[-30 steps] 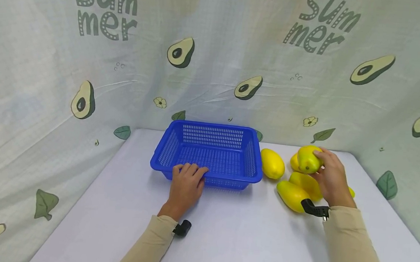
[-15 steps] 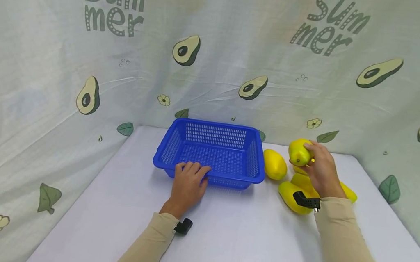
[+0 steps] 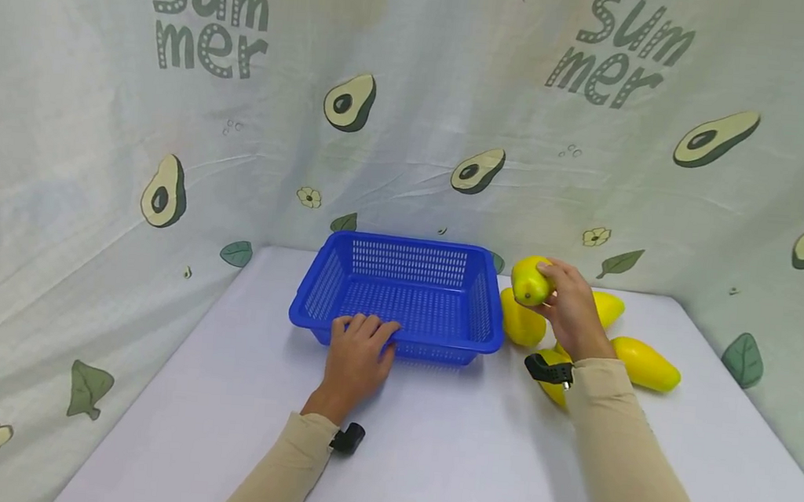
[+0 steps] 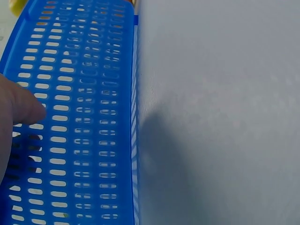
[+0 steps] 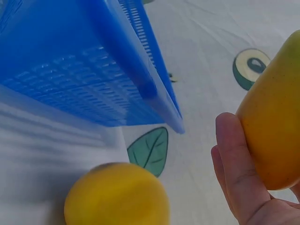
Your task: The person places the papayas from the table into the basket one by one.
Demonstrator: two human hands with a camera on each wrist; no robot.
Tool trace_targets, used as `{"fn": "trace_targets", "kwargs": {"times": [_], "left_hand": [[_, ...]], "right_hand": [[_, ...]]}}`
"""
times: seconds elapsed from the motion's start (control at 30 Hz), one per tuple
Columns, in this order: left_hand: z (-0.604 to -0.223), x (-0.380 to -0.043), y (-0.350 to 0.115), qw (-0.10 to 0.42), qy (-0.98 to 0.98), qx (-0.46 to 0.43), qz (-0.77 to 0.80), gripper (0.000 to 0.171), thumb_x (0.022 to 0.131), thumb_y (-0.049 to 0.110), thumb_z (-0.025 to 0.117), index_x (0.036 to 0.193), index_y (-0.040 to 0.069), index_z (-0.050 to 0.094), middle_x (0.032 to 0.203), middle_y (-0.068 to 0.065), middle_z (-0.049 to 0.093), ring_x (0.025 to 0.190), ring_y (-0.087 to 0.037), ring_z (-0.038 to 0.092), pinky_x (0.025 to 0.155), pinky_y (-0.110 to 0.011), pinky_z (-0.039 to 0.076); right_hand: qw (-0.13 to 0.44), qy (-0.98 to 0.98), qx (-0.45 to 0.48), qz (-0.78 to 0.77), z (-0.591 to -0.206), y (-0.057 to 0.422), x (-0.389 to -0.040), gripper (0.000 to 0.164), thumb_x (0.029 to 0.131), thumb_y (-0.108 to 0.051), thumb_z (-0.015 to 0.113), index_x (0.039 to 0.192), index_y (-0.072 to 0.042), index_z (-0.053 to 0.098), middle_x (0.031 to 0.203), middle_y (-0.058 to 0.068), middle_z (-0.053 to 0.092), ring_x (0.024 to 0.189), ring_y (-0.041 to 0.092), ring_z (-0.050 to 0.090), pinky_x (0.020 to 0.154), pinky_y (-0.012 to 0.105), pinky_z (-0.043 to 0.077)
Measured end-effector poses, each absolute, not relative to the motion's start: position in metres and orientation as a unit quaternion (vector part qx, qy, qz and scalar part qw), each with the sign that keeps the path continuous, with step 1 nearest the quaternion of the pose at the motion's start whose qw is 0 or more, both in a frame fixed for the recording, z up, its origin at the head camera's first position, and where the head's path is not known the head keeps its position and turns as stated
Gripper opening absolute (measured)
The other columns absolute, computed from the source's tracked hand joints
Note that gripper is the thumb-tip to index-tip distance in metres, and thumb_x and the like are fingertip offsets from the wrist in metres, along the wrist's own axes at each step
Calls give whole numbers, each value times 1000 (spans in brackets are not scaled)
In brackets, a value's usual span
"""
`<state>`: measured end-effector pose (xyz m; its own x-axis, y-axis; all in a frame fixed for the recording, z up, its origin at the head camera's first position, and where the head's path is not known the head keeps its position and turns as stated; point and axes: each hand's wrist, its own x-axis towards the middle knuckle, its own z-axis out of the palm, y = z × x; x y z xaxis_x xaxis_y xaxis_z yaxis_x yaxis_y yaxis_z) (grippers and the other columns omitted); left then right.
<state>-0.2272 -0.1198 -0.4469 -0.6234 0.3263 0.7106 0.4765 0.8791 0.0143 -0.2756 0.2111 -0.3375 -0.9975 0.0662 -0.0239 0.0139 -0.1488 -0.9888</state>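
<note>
In the head view, a blue plastic basket [image 3: 447,342] with slotted walls stands at the back of the table, with nothing in it. My left hand [image 3: 355,367] grips the near rim, fingers over the edge; the left wrist view shows the thumb [image 4: 28,108] against the outer wall. Just right of the basket, my right hand [image 3: 576,313] holds a yellow-green mango [image 3: 530,281] up off the table, its greenish end toward me. Below that, another mango [image 3: 524,324] lies beside the basket's right wall; the right wrist view shows both mangoes, the held one [image 5: 276,122] at right.
More mangoes lie to the right: one [image 3: 648,366] right of my wrist, one [image 3: 608,307] behind my hand, and one [image 3: 554,391] partly hidden under my wrist. A printed cloth [image 3: 417,63] hangs close behind the white table [image 3: 442,459].
My right hand has carried the mango left, away from the other mangoes and toward the basket. My left hand stays on the basket rim, and the basket has not moved.
</note>
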Motion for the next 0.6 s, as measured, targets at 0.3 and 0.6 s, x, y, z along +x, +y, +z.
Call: {"fn": "trace_targets", "kwargs": {"times": [0.3, 0.6], "left_hand": [[-446, -223, -123, 352, -902, -229, -99, 31, 87, 26, 74, 116, 20, 71, 96, 1, 63, 94, -21, 56, 95, -50, 36], [-441, -224, -122, 328, -912, -231, -88, 36, 88, 36, 72, 121, 21, 68, 99, 1, 62, 99, -22, 55, 95, -50, 34]], "right_hand": [[22, -613, 6, 790, -332, 196, -287, 52, 100, -35, 60, 138, -9, 36, 129, 7, 40, 108, 29, 55, 86, 34, 56], [13, -636, -1, 772, -326, 185, -301, 40, 100, -34, 60, 128, -11, 43, 125, 6, 43, 104, 30, 56, 84, 33, 56]]}}
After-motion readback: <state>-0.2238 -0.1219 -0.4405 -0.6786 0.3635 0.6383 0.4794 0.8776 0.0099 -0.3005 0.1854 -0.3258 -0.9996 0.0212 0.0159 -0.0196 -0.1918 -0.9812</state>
